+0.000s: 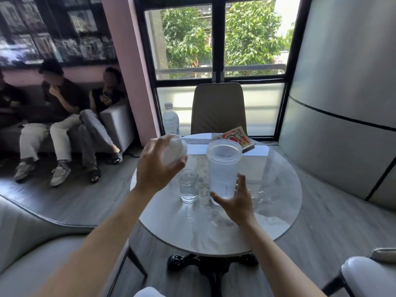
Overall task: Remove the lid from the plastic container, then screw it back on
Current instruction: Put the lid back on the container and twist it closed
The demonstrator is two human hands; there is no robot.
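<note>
At the centre of the frame the plastic container (222, 168) stands upright and uncapped on the round marble table (274, 202). The right hand (236, 201) cups its lower part, thumb and fingers spread around the base. Left of it and higher, the left hand (157, 162) grips the blurred white lid (175, 150), held in the air apart from the container. A drinking glass (188, 186) with water stands between the two hands, just beside the container. Behind, toward the upper middle, stand a water bottle (170, 120), a colourful book (234, 137) and an empty chair (218, 108). People sit on a sofa (116, 123) at the left edge.
</note>
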